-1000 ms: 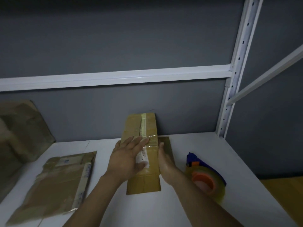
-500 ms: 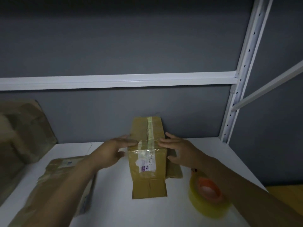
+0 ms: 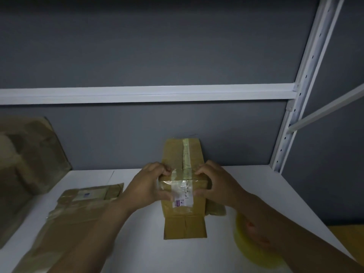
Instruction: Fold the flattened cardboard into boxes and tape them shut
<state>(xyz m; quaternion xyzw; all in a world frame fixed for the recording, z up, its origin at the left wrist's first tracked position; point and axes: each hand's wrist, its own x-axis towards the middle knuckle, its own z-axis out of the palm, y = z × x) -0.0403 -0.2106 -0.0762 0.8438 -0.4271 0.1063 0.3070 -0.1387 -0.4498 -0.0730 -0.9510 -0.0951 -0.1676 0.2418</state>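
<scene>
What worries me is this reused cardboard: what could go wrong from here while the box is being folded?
1. The left hand and right hand grip the box on glossy old tape, so the fingers might slip.
2. The front flap lies loose on the table; the box may sag flat.
3. The tape roll sits under the right forearm, which could knock it away.

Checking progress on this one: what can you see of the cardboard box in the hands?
The cardboard box is brown and rests on the white table. Pale tape runs along its top panel and across the near edge; a white label with purple print sits on the front face. Its near flaps lie flat, untaped. The left hand and right hand grip the near top corners.
</scene>
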